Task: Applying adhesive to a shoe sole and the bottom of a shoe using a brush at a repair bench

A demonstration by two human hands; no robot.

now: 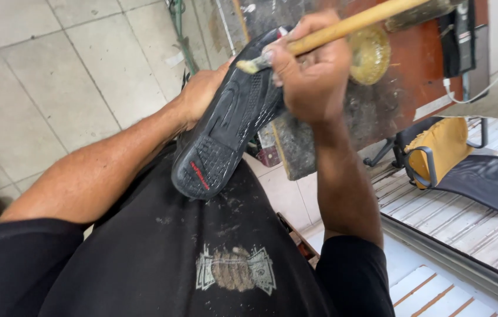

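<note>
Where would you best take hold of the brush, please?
On the bare wooden handle of the brush, from above and behind the bristles, as the right hand does: the tip is wet against the shoe, which the left hand steadies.

We look down on a floor of large pale grey tiles with thin dark joints, lit by even daylight. Ahead of us stands a worn reddish-brown workbench, its top stained and smeared dark, with a round glue-crusted tin on it; beside it, lower right, a dark chair with a yellow cushion rests on ribbed metal sheeting. Near our lower right corner we see white boards with brown stripes, and a green cord trails along the tiles.
</note>
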